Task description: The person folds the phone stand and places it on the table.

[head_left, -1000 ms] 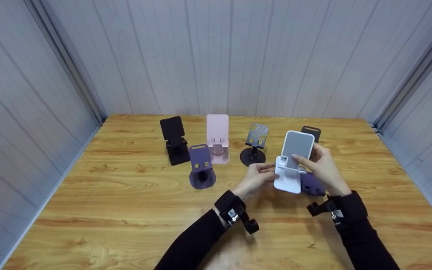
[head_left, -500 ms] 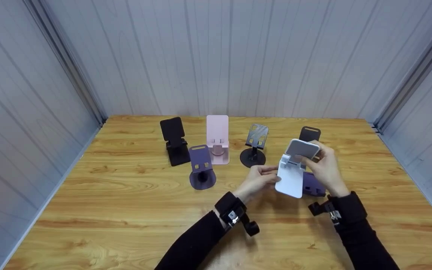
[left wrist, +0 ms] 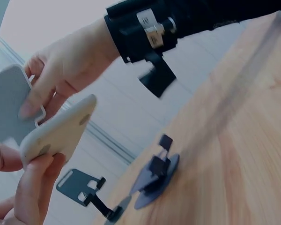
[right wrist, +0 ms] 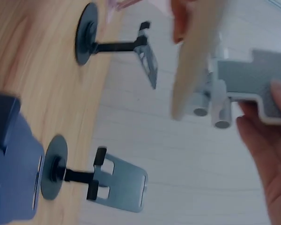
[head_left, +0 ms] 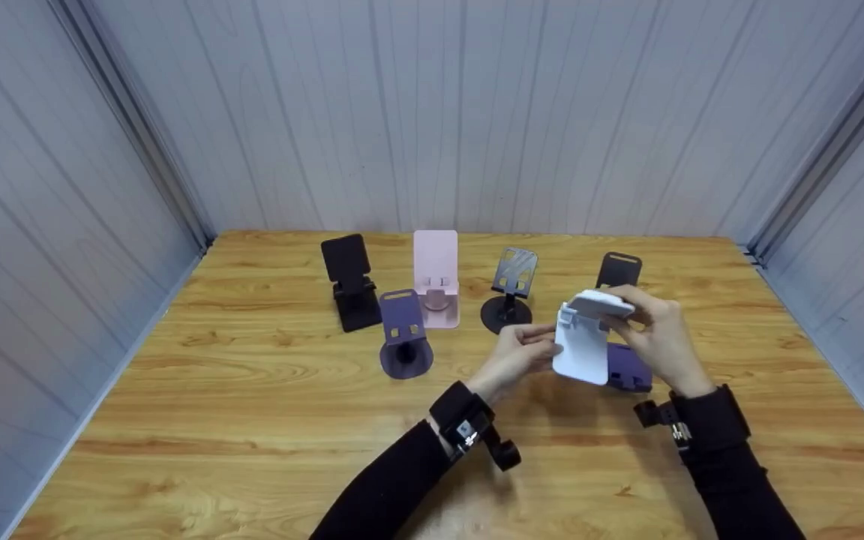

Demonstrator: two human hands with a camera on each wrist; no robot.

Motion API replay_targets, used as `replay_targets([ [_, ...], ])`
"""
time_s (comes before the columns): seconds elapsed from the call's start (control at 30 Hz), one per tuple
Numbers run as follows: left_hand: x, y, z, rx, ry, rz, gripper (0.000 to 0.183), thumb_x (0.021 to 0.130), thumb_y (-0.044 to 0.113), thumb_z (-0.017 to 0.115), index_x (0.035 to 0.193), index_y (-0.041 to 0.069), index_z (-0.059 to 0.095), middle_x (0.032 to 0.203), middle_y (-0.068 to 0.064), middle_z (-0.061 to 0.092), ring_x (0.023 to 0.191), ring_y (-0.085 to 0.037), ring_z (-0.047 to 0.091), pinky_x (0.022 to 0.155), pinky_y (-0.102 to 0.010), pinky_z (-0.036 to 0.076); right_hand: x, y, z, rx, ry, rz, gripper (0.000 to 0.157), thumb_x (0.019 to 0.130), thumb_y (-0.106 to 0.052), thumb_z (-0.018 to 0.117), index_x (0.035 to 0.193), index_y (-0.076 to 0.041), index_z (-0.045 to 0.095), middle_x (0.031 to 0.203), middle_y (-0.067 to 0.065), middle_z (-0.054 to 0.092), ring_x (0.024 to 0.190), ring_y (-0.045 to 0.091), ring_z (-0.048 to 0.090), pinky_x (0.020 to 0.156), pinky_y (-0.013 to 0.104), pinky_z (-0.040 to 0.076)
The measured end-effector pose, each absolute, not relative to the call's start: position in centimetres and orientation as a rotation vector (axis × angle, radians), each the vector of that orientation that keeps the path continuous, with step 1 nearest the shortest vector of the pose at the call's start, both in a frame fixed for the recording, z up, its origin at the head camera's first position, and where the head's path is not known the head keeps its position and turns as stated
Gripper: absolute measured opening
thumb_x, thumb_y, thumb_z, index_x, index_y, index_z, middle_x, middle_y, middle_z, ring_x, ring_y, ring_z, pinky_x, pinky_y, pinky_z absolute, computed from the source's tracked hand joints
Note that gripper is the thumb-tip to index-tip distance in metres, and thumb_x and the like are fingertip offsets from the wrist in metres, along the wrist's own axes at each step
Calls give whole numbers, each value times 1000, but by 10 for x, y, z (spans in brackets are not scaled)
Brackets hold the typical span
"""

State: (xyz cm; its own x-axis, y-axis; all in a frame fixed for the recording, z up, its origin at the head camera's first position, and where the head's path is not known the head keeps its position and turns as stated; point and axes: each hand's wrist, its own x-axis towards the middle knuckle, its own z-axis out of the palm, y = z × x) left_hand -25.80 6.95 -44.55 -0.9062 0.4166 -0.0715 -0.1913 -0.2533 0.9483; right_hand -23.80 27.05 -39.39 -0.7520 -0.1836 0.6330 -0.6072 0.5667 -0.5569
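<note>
Both hands hold a white folding phone stand [head_left: 580,356] above the table's right half. My left hand [head_left: 513,358] pinches the left edge of its flat base plate between thumb and fingers. With thumb and fingers, my right hand [head_left: 661,334] grips the upper plate, which is tilted over the base. In the left wrist view, the grey pad [left wrist: 9,103] of that plate shows under the right thumb, and round feet dot the base's underside [left wrist: 61,133]. The right wrist view shows the silvery hinge [right wrist: 220,105] between the two plates.
Behind stand a black stand [head_left: 346,259], a pink stand [head_left: 436,255] and a grey round-based stand [head_left: 514,270]. A purple stand [head_left: 402,319] is left of the hands. A dark stand [head_left: 619,268] and a low-folded purple stand [head_left: 628,367] are close to the right hand.
The right hand has tilted the white stand's upper plate from raised, facing the camera, down toward its base. The left hand keeps its pinch on the base in nearly the same place.
</note>
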Motion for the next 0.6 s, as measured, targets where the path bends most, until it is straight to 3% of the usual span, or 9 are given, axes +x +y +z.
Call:
replay_targets([
  [0.13, -258, 67, -439, 266, 1584, 2255, 47, 88, -6, 59, 135, -11, 52, 124, -28, 65, 110, -35, 68, 90, -34, 58, -240, 266, -396, 749, -2235, 945, 41, 73, 18, 75, 107, -5, 74, 103, 13, 76, 95, 4, 68, 81, 6, 52],
  [0.27, -259, 64, -435, 242, 1590, 2284, 46, 90, -4, 57, 135, -11, 52, 122, -28, 66, 102, -29, 71, 88, -33, 59, -243, 263, -401, 810, -2185, 950, 49, 66, 25, 74, 107, -2, 74, 104, 17, 75, 99, -3, 65, 83, 5, 50],
  [0.37, -259, 63, -431, 207, 1562, 2310, 40, 94, 6, 55, 130, -11, 56, 113, -20, 69, 84, -19, 73, 82, -29, 61, -246, 262, -404, 876, -2179, 965, 48, 65, 25, 74, 105, 0, 74, 107, 20, 73, 107, -8, 60, 88, 5, 49],
  [0.5, -261, 62, -431, 195, 1542, 2302, 43, 97, 19, 59, 128, -10, 58, 109, -16, 70, 72, -12, 70, 79, -29, 61, -249, 263, -406, 955, -2179, 948, 44, 65, 21, 77, 104, -1, 74, 109, 19, 73, 111, -5, 61, 93, 7, 48],
  [0.6, -262, 60, -431, 204, 1557, 2278, 49, 95, 18, 64, 134, -9, 53, 115, -21, 70, 77, -14, 72, 83, -31, 61, -250, 265, -406, 989, -2195, 933, 44, 67, 20, 77, 104, -3, 74, 113, 18, 72, 113, 5, 64, 97, 8, 46],
])
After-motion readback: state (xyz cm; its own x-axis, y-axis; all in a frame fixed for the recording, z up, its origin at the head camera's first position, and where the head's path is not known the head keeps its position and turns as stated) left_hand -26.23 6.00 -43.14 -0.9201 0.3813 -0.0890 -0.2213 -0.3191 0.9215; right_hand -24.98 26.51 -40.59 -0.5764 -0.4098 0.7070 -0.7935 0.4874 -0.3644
